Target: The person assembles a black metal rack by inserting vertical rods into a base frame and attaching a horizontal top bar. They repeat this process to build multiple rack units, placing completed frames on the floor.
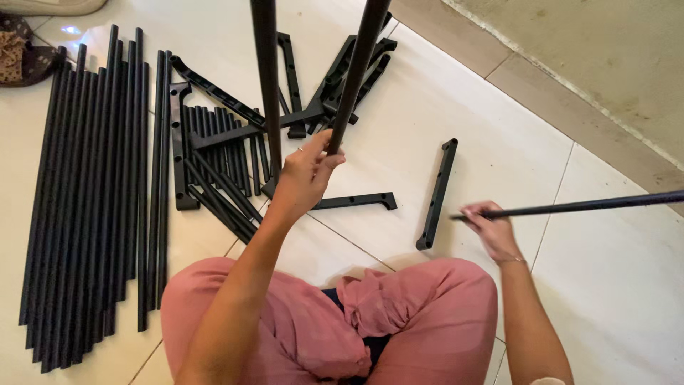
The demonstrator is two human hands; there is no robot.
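My left hand [305,173] grips the lower end of a black tube [354,71] that rises toward the camera. Beside it a second upright black tube [267,85] stands, its foot at a black connector bar [356,201] on the floor. Whether the left hand also touches that second tube I cannot tell. My right hand [490,229] holds the near end of a long black rod [584,206] that stretches level to the right edge. Another black connector bar [437,192] lies on the tiles just left of the right hand.
Several long black tubes [85,199] lie in a row at the left. A heap of shorter tubes and bracket bars [228,135] lies at top centre. I sit cross-legged in pink trousers [335,321] on white floor tiles. A beige mat [591,57] is top right; sandals [18,50] top left.
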